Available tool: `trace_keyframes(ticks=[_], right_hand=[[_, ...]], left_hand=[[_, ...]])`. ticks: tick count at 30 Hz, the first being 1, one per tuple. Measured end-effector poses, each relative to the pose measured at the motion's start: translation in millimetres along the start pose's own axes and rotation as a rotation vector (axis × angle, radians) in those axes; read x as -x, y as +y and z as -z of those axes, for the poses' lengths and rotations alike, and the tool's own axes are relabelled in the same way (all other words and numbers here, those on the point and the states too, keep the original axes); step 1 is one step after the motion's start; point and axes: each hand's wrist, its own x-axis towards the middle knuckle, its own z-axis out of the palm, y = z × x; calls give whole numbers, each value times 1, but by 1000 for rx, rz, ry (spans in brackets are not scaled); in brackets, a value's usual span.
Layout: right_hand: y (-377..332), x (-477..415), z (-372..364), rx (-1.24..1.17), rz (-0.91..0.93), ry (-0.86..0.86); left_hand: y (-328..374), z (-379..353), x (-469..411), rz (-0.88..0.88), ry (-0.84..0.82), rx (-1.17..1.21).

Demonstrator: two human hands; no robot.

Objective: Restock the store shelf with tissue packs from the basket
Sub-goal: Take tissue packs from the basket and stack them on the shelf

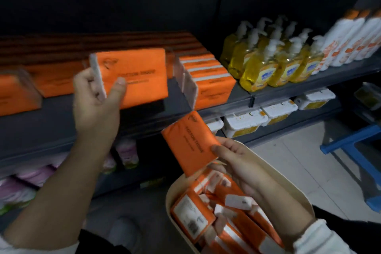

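My left hand [97, 97] grips an orange tissue pack [140, 76] by its white end, thumb on its front, holding it over the grey shelf [51, 128]. My right hand [237, 163] holds a second orange pack [190, 144] by its lower edge, tilted, just above the cream basket [171, 196]. The basket is full of several more orange packs [193, 218]. On the shelf, orange packs lie flat at the left [18, 93] and stand in a row at the right [208, 80].
Yellow pump soap bottles [274, 60] and white-orange bottles [350, 39] fill the shelf to the right. White tubs [245, 123] sit on the shelf below, pink packs [37, 175] at lower left. A blue stool [354, 150] stands on the tiled floor at right.
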Motion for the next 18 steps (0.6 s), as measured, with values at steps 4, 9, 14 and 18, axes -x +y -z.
trace_keyframes(ticks=[4, 9, 14, 18], right_hand=[[-20, -23, -50, 104, 125, -108], [-62, -54, -99, 662, 499, -99], [-93, -91, -125, 1436, 740, 11], [-108, -112, -133, 1670, 628, 33]], left_hand=[[-15, 26, -27, 99, 237, 99], [-11, 23, -43, 193, 285, 221], [-12, 24, -61, 257, 365, 272], [-15, 23, -67, 290, 378, 311]])
